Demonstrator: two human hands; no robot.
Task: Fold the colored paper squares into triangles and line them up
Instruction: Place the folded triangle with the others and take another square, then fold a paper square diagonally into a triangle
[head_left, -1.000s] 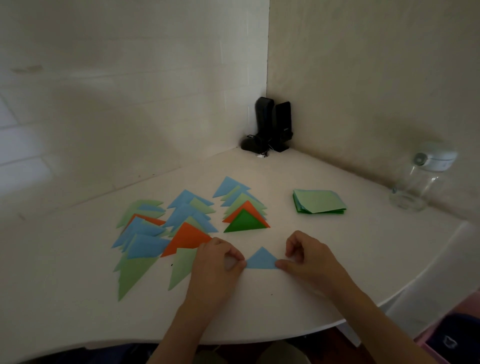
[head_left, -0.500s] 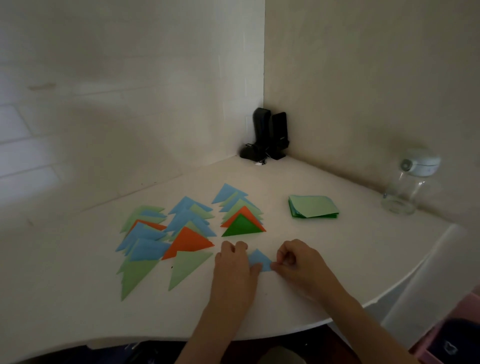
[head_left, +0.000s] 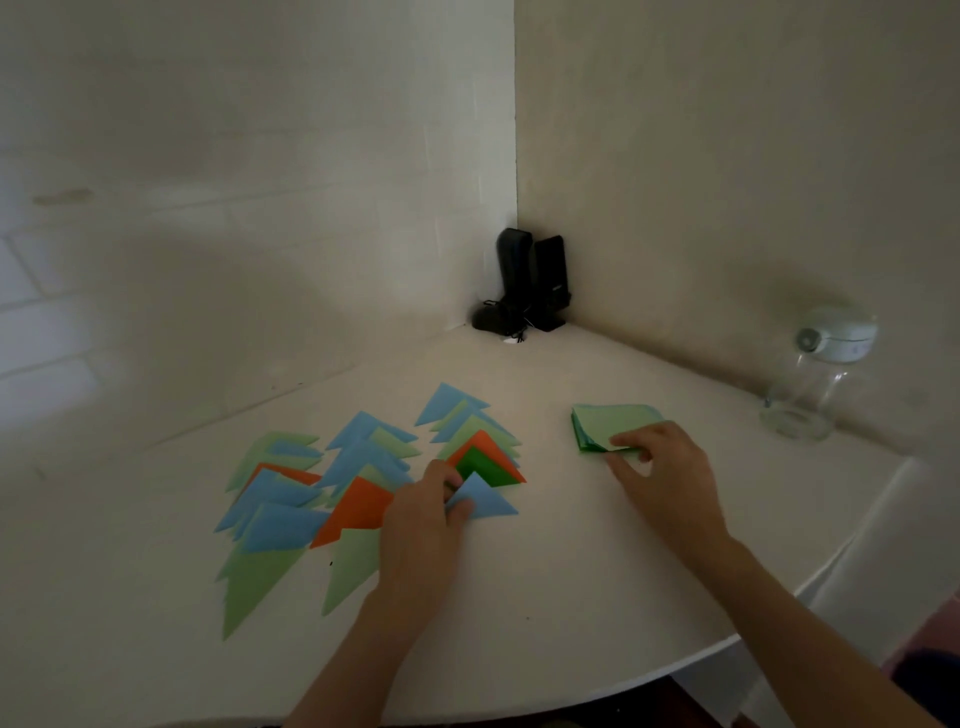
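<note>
Since a second ago the right hand (head_left: 662, 470) has left the blue triangle (head_left: 482, 499) and reached over to the stack of green paper squares (head_left: 613, 427), where its thumb and fingertips pinch the near edge of the top light-green sheet. The left hand (head_left: 423, 512) has carried the blue triangle up from the near part of the white table (head_left: 597, 587) and grips its left corner between thumb and curled fingers, at the near end of the right-hand row. The triangle is pale blue, sharply creased, apex pointing away, and overlaps the dark-green triangle (head_left: 485, 467) and the orange triangle (head_left: 480, 447) behind it. Two more rows of overlapping blue, green and orange triangles lie to the left.
</note>
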